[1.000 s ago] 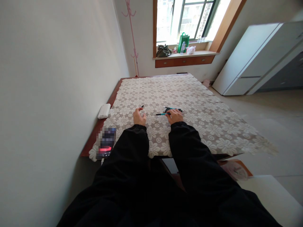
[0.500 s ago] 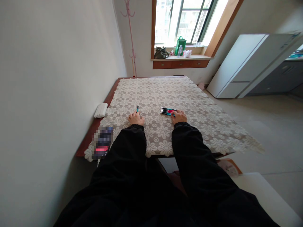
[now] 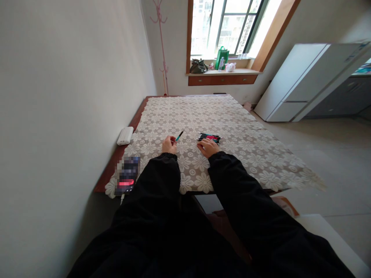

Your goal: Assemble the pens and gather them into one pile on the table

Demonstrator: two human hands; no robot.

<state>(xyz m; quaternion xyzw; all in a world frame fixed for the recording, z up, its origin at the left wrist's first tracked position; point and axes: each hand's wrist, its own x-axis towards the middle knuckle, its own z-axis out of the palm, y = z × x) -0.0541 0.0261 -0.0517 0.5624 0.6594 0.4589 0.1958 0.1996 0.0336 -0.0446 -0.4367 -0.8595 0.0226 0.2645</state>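
Left hand [image 3: 169,145] is closed around a slim teal pen [image 3: 179,136], tip angled up and away, pinch grip like it's ready to write. Right hand [image 3: 208,147] rests flat with loose fingers, touching the near edge of a bundle of pens [image 3: 209,137] lying side by side on the lace-covered surface [image 3: 232,127], probably keeping them from rolling.

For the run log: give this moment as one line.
left hand: holds teal pen | right hand: beside pen bundle | surface: lace tablecloth
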